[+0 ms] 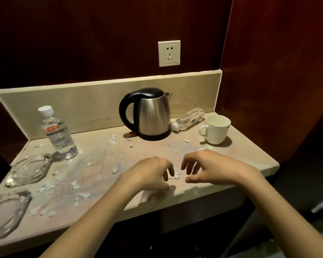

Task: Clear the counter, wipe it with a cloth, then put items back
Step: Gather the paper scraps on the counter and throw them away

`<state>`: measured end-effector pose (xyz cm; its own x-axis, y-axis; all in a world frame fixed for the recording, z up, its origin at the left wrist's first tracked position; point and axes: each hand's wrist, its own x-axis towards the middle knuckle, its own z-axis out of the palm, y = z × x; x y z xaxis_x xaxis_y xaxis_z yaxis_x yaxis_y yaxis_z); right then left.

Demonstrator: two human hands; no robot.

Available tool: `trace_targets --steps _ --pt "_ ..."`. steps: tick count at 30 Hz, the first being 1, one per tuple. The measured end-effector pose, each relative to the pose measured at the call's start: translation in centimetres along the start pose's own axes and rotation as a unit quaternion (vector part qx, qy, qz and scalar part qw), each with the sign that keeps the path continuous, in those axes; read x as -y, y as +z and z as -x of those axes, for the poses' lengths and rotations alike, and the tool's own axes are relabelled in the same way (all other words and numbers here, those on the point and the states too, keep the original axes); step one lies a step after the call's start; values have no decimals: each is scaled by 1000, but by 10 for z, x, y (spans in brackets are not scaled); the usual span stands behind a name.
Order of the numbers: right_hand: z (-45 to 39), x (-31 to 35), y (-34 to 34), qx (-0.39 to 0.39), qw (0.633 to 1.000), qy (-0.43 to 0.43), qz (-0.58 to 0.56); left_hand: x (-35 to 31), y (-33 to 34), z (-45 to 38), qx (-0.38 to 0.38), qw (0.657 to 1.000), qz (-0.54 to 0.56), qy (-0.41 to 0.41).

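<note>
- Two hands are held low over the front edge of the beige worktop (231, 146), at about 6 o'clock; the left hand (149, 174) and right hand (213, 168) are shown with fingers loosely curled, each grip half open and nothing held.
- Small white paper scraps (50, 187) are scattered across the surface; one scrap (176, 176) is seen between the two sets of fingertips.
- A steel kettle (149, 116) is placed at 12 o'clock.
- A white mug (215, 129) is set at 2 o'clock, with a fallen bottle (190, 119) lying between it and the kettle.
- An upright bottle (57, 135) is stood at 10 o'clock.
- Two glass ashtrays (30, 170) (6, 213) are set at 9 and 8 o'clock.
</note>
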<state>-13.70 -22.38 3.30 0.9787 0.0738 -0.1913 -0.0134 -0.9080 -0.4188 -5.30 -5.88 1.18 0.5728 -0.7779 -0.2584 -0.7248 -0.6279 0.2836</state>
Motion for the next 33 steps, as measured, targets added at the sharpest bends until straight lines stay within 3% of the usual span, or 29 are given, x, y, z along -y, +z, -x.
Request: trace_targets --steps 9,17,20,28,33 --pt "-55 -31 -33 -36 999 14 25 20 -30 -59 -32 999 -18 38" --pt "-145 -74 -54 -143 988 23 51 58 -48 -89 -84 994 58 45" --pt "-185 -90 -66 -175 974 38 140 69 -50 -97 -96 990 96 44" --pt "-259 -109 -70 19 940 72 334 79 -52 -109 -106 970 216 40" --pt "-265 -131 -73 -3 949 7 316 73 -54 -124 -99 967 233 35"
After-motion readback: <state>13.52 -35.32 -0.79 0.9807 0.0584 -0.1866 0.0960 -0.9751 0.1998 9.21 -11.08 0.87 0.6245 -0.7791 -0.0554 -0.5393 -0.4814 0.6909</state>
